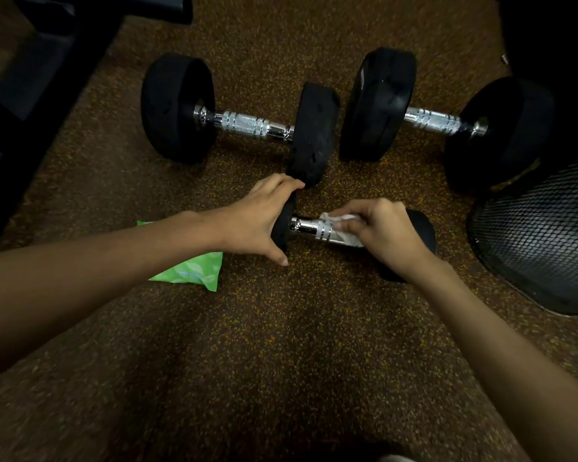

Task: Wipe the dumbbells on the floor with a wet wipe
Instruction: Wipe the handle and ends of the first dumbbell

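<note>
Three black dumbbells with chrome handles lie on the speckled brown floor. The small dumbbell (309, 227) is nearest. My left hand (257, 221) grips its left black end, fingers over the top and thumb below. My right hand (377, 230) holds a white wet wipe (342, 228) wrapped round the chrome handle near the right end. Two larger dumbbells lie behind: one at the left (247, 123), one at the right (437, 120). A green wet-wipe pack (194, 270) lies partly under my left forearm.
A black mesh bin (544, 235) stands at the right, close to the small dumbbell. Dark equipment frame parts (44, 81) fill the upper left, and another dark object sits in the upper right corner. Speckled floor stretches in front of me.
</note>
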`<state>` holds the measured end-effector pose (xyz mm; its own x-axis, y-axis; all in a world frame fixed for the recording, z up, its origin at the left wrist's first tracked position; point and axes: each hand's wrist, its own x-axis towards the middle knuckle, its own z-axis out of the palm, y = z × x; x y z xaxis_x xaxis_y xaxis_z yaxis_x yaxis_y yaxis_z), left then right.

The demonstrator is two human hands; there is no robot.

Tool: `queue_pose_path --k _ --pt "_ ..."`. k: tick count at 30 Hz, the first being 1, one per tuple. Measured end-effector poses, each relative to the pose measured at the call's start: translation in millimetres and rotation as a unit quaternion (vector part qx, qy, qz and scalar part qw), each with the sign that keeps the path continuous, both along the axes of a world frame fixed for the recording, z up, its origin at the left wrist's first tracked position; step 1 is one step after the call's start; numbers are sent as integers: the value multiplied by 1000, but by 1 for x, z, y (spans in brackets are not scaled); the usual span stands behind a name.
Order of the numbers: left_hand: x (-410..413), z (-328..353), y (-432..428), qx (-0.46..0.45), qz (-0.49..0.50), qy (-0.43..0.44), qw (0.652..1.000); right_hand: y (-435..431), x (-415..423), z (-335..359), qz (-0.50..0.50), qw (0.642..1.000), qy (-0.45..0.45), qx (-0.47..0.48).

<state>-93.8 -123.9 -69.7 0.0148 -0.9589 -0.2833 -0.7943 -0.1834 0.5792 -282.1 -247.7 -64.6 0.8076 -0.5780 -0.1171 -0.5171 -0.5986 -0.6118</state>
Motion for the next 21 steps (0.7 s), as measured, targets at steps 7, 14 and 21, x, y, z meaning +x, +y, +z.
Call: queue_pose_path --k 7,14,21 --pt "1 1 -2 0 -2 -5 1000 35 -23 -24 47 985 -73 -152" --pt "1 2 -1 5 -2 -5 1000 41 -53 -15 8 981 -97 -170" --pt "0 4 -2 8 -1 -9 1000 27 -16 -11 -32 993 -32 -112"
